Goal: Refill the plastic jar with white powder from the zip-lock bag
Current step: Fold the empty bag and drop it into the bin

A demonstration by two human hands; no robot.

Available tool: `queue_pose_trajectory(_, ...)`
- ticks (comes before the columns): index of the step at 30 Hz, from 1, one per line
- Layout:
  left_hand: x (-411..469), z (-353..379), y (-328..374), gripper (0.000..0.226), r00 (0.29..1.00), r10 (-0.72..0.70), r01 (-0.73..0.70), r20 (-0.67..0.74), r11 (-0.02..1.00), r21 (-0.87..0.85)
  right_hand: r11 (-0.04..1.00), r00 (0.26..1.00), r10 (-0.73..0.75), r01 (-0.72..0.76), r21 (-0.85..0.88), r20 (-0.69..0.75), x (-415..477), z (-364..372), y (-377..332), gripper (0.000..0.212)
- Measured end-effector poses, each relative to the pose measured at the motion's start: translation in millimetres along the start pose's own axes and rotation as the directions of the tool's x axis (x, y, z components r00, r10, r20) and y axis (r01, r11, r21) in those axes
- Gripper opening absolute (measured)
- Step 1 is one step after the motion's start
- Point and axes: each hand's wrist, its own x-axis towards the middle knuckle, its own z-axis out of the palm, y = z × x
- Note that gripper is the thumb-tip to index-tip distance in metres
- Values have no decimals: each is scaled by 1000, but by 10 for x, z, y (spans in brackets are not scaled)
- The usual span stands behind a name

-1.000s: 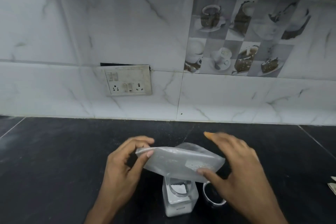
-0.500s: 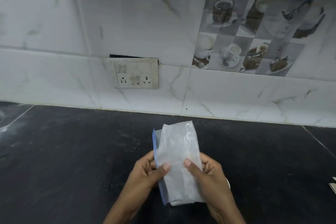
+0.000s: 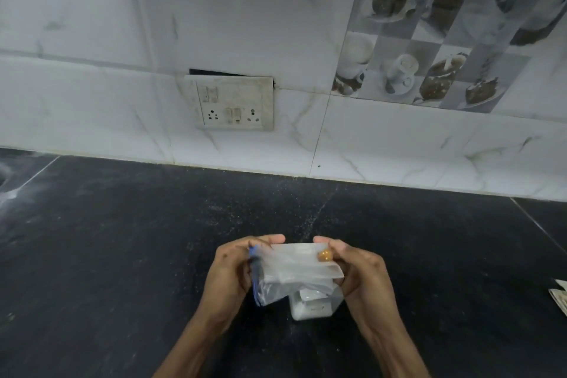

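Both the left hand and right hand are pinching the crumpled clear zip-lock bag with their fingers directly over the small powder-filled plastic jar standing on the black desk, so leftover powder is likely risking spilling outside it.

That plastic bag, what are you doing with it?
A person holds a clear zip-lock bag in both hands, the left hand at its blue zip edge and the right hand at the other side. The bag looks folded or crumpled. Just under it, a small plastic jar with white powder inside stands on the black counter. No powder is visibly pouring.
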Motion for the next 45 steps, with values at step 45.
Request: queue_pose_trajectory(45,-2416,-1362,-1007,13,475,392,465,-788,648,603,857,961,66,84,-509,270,-1251,-204,926,8)
